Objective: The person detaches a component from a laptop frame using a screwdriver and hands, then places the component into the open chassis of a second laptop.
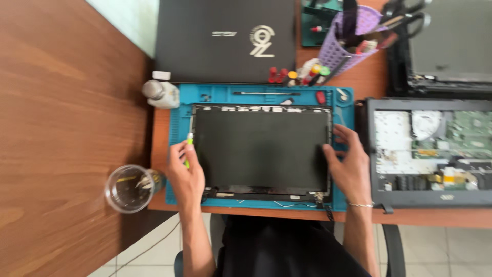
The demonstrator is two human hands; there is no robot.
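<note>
A dark laptop screen panel lies flat on a blue work mat. My left hand rests at the panel's left edge and holds a small green and yellow pry tool against that edge. At the panel's right edge, my right hand has its thumb on the dark surface and its fingers curled around the side.
A closed black laptop lies behind the mat. An opened laptop base with exposed boards sits at the right. A clear glass cup and a small bottle stand to the left. A purple tool basket is at the back.
</note>
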